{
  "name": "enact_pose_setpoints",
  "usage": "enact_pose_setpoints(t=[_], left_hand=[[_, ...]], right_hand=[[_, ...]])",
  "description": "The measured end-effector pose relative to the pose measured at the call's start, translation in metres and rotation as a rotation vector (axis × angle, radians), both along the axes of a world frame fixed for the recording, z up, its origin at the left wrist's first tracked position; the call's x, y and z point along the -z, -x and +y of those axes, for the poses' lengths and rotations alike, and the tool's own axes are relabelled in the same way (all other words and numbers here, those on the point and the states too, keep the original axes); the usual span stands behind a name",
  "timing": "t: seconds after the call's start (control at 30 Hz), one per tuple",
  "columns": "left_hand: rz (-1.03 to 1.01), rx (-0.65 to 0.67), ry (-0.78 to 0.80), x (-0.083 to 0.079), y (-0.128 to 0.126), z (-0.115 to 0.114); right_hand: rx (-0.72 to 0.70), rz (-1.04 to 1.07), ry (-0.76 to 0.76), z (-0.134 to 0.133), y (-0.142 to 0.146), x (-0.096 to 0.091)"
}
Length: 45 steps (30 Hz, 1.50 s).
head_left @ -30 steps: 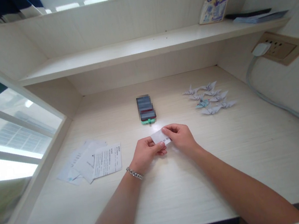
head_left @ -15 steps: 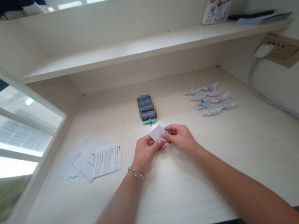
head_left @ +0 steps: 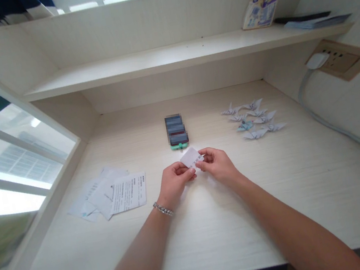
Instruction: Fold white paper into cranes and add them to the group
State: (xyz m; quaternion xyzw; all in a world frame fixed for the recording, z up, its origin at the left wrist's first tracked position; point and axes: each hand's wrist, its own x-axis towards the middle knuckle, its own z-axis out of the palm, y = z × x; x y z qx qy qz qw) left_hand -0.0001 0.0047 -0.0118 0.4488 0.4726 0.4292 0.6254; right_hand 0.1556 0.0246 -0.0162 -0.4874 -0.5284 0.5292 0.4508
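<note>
A small folded piece of white paper [head_left: 191, 156] is held up between both hands just above the desk, with a line of print along its lower right side. My left hand [head_left: 176, 179] pinches its lower left part between thumb and fingers; a silver chain bracelet [head_left: 163, 209] circles that wrist. At the paper's right corner, the thumb and forefinger of my right hand [head_left: 217, 164] grip it. Beyond the hands lies a phone [head_left: 176, 131] with a blurred-out screen and a green edge. Several folded paper cranes [head_left: 256, 121] stand to the right.
Printed paper sheets [head_left: 129, 193] overlap on the desk at left. A raised shelf [head_left: 140, 63] spans the back and bears a small colourful packet [head_left: 259, 13] and a flat stack [head_left: 318, 22]. On the right wall, a white plug with a cable [head_left: 322, 118] sits in a socket plate [head_left: 345, 61].
The folded paper has been turned a little, so a printed strip now shows on it. My fingers have shifted slightly apart on the paper. Everything else is as before.
</note>
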Motion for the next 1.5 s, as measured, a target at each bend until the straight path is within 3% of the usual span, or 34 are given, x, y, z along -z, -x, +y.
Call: enact_pose_setpoints(t=[0.27,0.53,0.73,0.93,1.0,1.17,1.37,1.5], left_hand=[[0.025,-0.084,-0.04,-0.004,-0.003,-0.001],[0.027,-0.146,-0.071,-0.006,-0.007,-0.003],[0.009,-0.146,-0.076,-0.008,-0.01,-0.003],[0.006,-0.182,-0.062,-0.003,-0.003,0.0],[-0.008,-0.195,-0.061,-0.002,-0.001,0.001],[-0.032,-0.118,-0.005,-0.002,-0.004,-0.001],[-0.061,-0.108,0.114,-0.006,-0.007,-0.001],[-0.077,-0.13,0.103,-0.006,-0.006,0.001]], right_hand=[[-0.051,0.143,0.058,-0.006,0.008,-0.003],[0.094,0.227,0.118,0.0,-0.002,-0.007],[0.124,0.293,0.132,0.001,-0.008,-0.011],[0.301,0.375,0.105,0.007,-0.018,-0.008],[0.269,0.344,0.091,0.006,-0.014,-0.006],[-0.022,0.166,0.115,-0.003,0.003,-0.002],[-0.015,0.069,0.084,-0.003,0.001,0.003],[-0.017,0.106,0.09,-0.002,-0.001,0.004]])
